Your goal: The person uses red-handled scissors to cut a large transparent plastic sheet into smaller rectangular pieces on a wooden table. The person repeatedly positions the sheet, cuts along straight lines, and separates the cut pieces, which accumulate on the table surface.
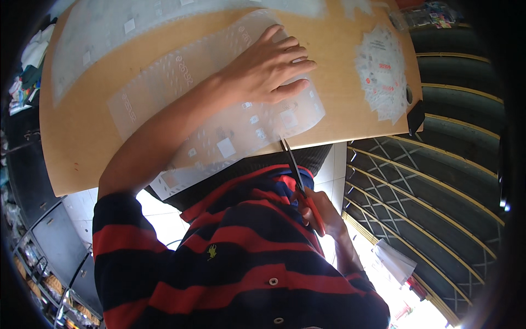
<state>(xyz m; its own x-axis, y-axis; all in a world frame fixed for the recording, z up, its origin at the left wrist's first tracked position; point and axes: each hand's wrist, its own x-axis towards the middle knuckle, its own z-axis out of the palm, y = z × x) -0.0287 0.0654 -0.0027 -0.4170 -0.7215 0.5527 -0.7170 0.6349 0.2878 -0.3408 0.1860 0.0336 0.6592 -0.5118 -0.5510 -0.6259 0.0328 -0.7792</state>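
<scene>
A wooden worktop [339, 93] carries a long translucent printed sheet [219, 115] that lies slantwise across it, its long axis running from the near-left edge, where one end overhangs, up toward the far right; a second pale sheet [164, 27] lies along the far edge and a pile of small cut labels [382, 74] sits near the right edge. The left hand [271, 68] lies flat on the sheet, fingers spread and pointing right, pinning it down without closing on anything. The right hand [323, 211], below the near edge, is clamped on the red handles of a pair of scissors [293, 164], whose blades point up and slightly left, with the tips meeting the sheet's edge where it passes the worktop's near edge. The cut would likely go best if the flat hand kept the sheet taut close to the blades while the scissors followed the gap between printed rows, roughly across the sheet's length.
</scene>
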